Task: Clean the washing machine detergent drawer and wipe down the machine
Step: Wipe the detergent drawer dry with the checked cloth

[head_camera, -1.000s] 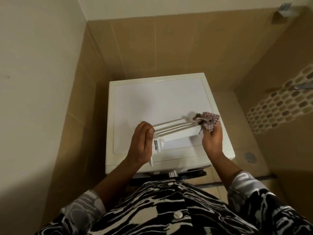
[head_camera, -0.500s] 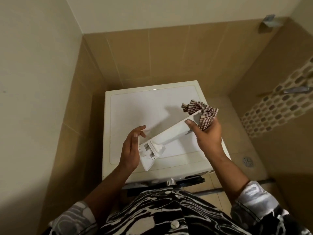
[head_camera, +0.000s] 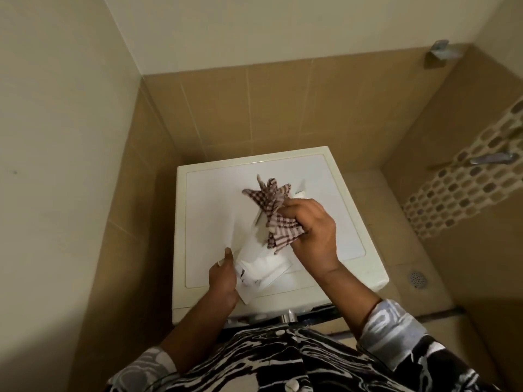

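Since the half-second before, my right hand (head_camera: 314, 236) had come across from the drawer's far end to its middle, bringing the cloth with it, and the drawer had swung to point more nearly away from me.

Item: detergent drawer (head_camera: 261, 263), white plastic, out of the machine and held above the lid of the washing machine (head_camera: 325, 176). Near end low and toward my body, far end raised (its far tip showed pale just past the cloth). Whether any part rested on the lid, I could not tell.

Item: left hand (head_camera: 223, 278), fingers curled around the drawer's near end at its left side, thumb lying along the edge; gripping the drawer.

Item: right hand, clenched on the checked cloth (head_camera: 273, 212), knuckles up, pressing the cloth down onto the drawer's upper side.

Item: checked cloth, brown and white, bunched; loose corners fanned out beyond my fingers toward the back wall.

Item: washing machine, white top, cream rim, set in a corner of tan tiled walls (head_camera: 254, 114). Dark front edge with a chrome part just visible below the lid, near my shirt.

Item: floor drain (head_camera: 418, 279), round, on the floor to the machine's right.

Item: patterned black-and-white sleeves (head_camera: 396, 332), pushed back on both forearms.
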